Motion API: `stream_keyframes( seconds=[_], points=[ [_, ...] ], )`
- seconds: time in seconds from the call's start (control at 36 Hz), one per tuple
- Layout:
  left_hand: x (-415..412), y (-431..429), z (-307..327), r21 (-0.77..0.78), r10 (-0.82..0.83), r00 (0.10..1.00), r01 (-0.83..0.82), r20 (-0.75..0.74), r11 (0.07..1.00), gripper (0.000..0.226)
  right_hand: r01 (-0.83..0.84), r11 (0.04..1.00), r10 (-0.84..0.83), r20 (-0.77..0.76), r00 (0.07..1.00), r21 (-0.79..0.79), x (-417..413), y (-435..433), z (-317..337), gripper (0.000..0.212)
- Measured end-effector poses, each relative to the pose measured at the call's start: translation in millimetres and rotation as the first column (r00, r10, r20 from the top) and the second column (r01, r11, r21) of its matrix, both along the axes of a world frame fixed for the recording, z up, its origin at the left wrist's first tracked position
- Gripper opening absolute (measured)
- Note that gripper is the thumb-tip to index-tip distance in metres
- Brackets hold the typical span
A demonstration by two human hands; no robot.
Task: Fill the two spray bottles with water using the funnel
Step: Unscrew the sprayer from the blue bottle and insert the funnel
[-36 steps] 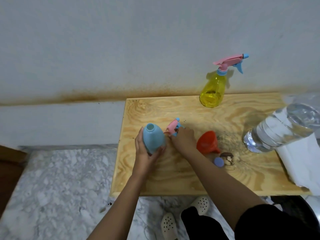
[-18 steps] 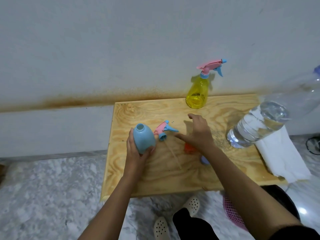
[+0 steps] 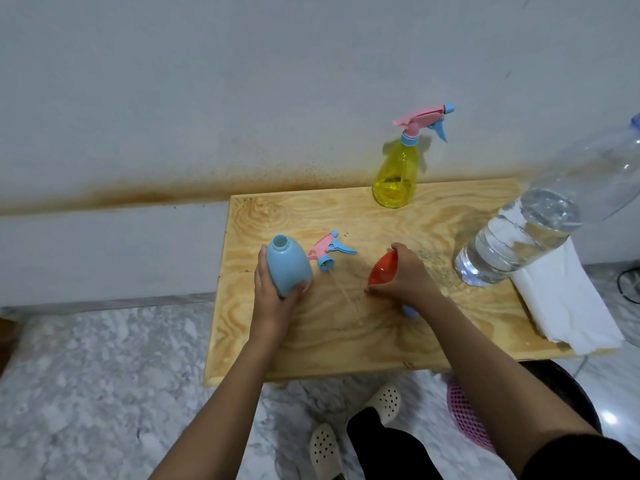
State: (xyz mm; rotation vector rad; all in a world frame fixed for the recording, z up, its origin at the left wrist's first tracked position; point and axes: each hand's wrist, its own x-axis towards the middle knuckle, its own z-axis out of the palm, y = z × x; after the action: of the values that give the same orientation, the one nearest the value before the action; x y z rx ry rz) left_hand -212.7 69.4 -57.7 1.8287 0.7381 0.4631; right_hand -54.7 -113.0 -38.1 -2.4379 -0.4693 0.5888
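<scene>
View count: only one view, the head view, is being given, so no overlap with a second view is being shown.
Position: the scene is being viewed from above the near edge of the wooden table.
Direction: the camera is being pointed forward and down, toward the wall behind the table.
Closeness: the table is being seen from near, within arm's reach.
Coverage: the whole tabletop is being framed, with marble floor left of the table.
</scene>
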Motion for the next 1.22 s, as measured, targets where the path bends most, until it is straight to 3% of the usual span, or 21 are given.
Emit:
stream_keyframes(
  seconds=[0.11, 0.22, 0.39, 0.47, 0.58, 0.89, 1.22],
  points=[
    [-0.4, -0.5, -1.0, 0.007, 0.006, 1.0, -0.006, 0.006, 1.0, 0.097, 0.031, 0.999, -0.032, 0.025, 0.999, 0.041, -3.0, 3.0, 2.3, 0.104],
    [-2.7, 0.3, -1.3, 0.013, 0.006, 1.0, -0.006, 0.019, 1.0, 0.097, 0.129, 0.958, -0.147, 0.051, 0.988, 0.258, -9.0, 21.7, 21.6, 0.102],
    [-5.2, 2.2, -0.6, 0.002, -0.015, 0.999, 0.015, 0.052, 1.0, 0.094, 0.115, 0.763, -0.129, -0.024, 0.991, 0.636, -24.2, 67.6, 79.7, 0.093],
    [-5.5, 1.1, -1.7, -0.004, -0.01, 0.998, 0.01, 0.057, 1.0, 0.093, 0.058, 0.687, -0.057, -0.026, 0.998, 0.725, -37.2, 85.8, 101.0, 0.087],
    [-4.5, 1.8, -2.4, -0.007, -0.004, 0.998, 0.004, 0.064, 1.0, 0.094, -0.019, 0.688, 0.042, -0.014, 0.999, 0.726, -53.9, 101.8, 109.3, 0.09],
    [-3.7, 3.1, -5.2, -0.046, -0.01, 0.998, 0.012, 0.057, 0.999, 0.087, -0.16, 0.824, 0.15, 0.064, 0.987, 0.543, -66.5, 111.6, 84.3, 0.098],
    [-3.1, 6.6, -10.3, -0.078, 0.0, 0.999, 0.003, 0.039, 0.997, 0.091, -0.245, 0.859, 0.261, 0.027, 0.965, 0.449, -63.2, 117.3, 90.6, 0.099]
  ],
)
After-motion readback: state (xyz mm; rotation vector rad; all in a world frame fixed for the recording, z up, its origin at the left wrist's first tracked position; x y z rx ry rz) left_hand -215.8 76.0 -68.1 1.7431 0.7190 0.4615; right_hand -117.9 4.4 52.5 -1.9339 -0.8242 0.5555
